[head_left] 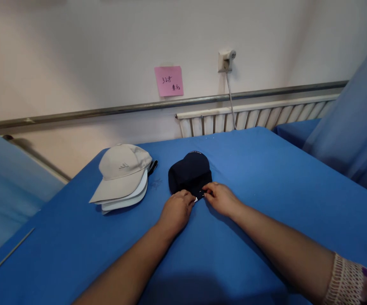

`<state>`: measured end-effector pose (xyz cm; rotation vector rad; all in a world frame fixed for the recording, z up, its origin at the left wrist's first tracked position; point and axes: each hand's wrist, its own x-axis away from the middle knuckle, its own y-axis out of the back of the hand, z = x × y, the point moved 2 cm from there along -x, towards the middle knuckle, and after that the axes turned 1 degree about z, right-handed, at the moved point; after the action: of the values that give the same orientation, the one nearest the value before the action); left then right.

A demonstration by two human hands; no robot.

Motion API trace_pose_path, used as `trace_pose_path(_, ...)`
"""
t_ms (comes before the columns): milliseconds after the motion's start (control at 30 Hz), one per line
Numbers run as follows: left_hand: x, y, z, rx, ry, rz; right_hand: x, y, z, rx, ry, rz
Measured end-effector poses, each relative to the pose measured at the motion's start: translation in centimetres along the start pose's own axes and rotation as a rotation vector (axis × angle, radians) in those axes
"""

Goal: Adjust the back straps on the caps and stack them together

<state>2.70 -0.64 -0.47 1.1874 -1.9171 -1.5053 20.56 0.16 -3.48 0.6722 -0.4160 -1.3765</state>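
A dark navy cap [191, 169] lies on the blue-covered table, its near edge between my two hands. My left hand [177, 207] is closed on the cap's near left edge, beside a small white tag [196, 199]. The fingers of my right hand [220, 198] pinch the cap's near right edge, where a tiny shiny piece shows; it is too small to make out. To the left stands a stack of light caps [124, 167], the top one beige with a striped logo and paler brims under it.
The blue table cover [266, 190] reaches back to a white radiator [256, 118] and a metal rail [123, 109]. A thin stick [8, 255] lies at the left. Blue curtains [355, 114] hang at both sides. A pink note [169, 80] and a plugged socket [225, 61] are on the wall.
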Motion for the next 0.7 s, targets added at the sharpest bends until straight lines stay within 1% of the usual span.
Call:
trace_pose_path(133, 0.0, 0.5, -0.1, 0.015, 0.036, 0.015, -0.3, -0.1, -0.7, -0.113, -0.075, -0.075)
trace_pose_path(200, 0.0, 0.7, -0.2, 0.036, 0.048, 0.019, -0.3, 0.0, -1.0, -0.135, -0.1, -0.099)
trace_pose_path(300, 0.1, 0.9, -0.2, 0.08, 0.052, 0.025, -0.3, 0.1, -1.2, -0.129, -0.113, -0.079)
trace_pose_path(467, 0.0, 0.7, -0.1, 0.104, 0.018, -0.011, -0.2, 0.2, -1.0, -0.122, -0.069, -0.027)
trace_pose_path(567, -0.2, 0.3, -0.5, 0.04, 0.006, -0.038, -0.2, -0.1, -1.1, -0.179, -0.067, -0.02)
trace_pose_path(700, -0.6, -0.2, -1.0, 0.003, 0.017, -0.047, -0.5, -0.7, -2.0, -0.322, -0.087, -0.035)
